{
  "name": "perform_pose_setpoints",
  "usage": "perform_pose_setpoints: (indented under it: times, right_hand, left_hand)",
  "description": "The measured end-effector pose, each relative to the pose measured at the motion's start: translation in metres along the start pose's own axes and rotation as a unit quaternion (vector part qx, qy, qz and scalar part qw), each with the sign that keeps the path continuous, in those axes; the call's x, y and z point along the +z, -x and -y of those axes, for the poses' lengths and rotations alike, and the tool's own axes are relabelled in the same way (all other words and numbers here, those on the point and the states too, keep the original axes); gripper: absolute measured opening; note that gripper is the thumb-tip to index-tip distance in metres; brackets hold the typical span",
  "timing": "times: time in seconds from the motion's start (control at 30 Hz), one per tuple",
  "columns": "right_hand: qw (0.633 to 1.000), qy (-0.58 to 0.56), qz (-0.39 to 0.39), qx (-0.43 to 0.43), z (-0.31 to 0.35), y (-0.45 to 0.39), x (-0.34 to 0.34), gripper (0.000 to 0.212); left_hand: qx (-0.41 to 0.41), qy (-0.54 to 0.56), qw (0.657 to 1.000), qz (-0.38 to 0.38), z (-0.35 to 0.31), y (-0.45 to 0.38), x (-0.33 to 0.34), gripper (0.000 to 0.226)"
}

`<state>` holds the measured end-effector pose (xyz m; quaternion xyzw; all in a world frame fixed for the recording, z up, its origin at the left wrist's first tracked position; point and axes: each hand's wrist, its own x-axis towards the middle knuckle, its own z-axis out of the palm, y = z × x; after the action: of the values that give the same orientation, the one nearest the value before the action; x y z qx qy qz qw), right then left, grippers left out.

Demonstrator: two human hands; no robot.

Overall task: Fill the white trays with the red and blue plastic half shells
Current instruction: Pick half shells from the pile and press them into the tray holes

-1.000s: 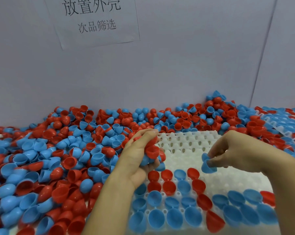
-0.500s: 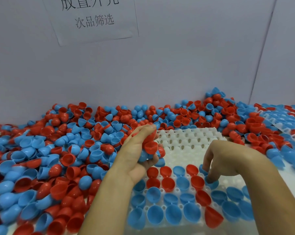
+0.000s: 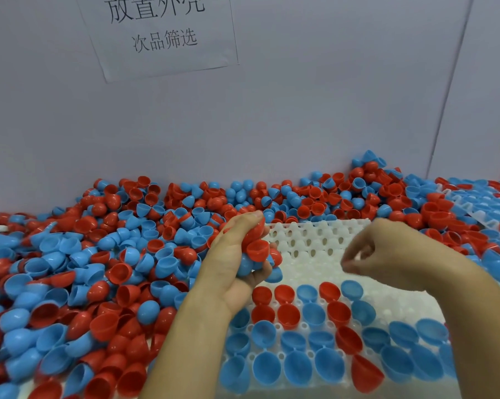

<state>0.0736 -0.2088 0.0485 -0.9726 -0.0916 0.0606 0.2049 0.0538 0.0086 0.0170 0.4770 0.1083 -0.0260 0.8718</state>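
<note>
A white tray (image 3: 315, 243) with rows of sockets lies in front of me. Its near rows hold several red and blue half shells (image 3: 312, 312); its far rows are bare. My left hand (image 3: 234, 263) grips a handful of red and blue shells (image 3: 257, 249) above the tray's left edge. My right hand (image 3: 386, 254) hovers over the tray's bare middle, blurred, fingers curled loosely, nothing visible in them. A blue shell (image 3: 351, 289) sits in the socket just below it.
A deep pile of loose red and blue shells (image 3: 99, 269) covers the table left of and behind the tray. A second filled tray (image 3: 484, 208) lies at the far right. A grey wall with a paper sign (image 3: 162, 33) stands close behind.
My right hand lowered a blue shell into a tray socket, let go, and has risen back above the tray without it. My left hand stayed in place with its handful.
</note>
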Motion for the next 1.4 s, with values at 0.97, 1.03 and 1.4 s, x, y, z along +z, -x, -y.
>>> perform_pose_setpoints:
  times: [0.97, 1.03, 1.4]
  right_hand:
    - [0.907, -0.392, -0.152, 0.014, 0.045, -0.014, 0.036, 0.013]
    - [0.883, -0.441, -0.151, 0.059, 0.037, -0.015, 0.031, 0.010]
    - [0.831, -0.520, -0.179, 0.086, 0.032, -0.018, 0.027, 0.010]
  left_hand:
    - [-0.023, 0.091, 0.989, -0.112, -0.001, -0.001, 0.004, 0.044]
    - [-0.023, 0.095, 0.989, -0.109, -0.001, -0.002, 0.003, 0.042]
    - [-0.011, 0.081, 0.991, -0.109, -0.002, -0.007, -0.004, 0.027]
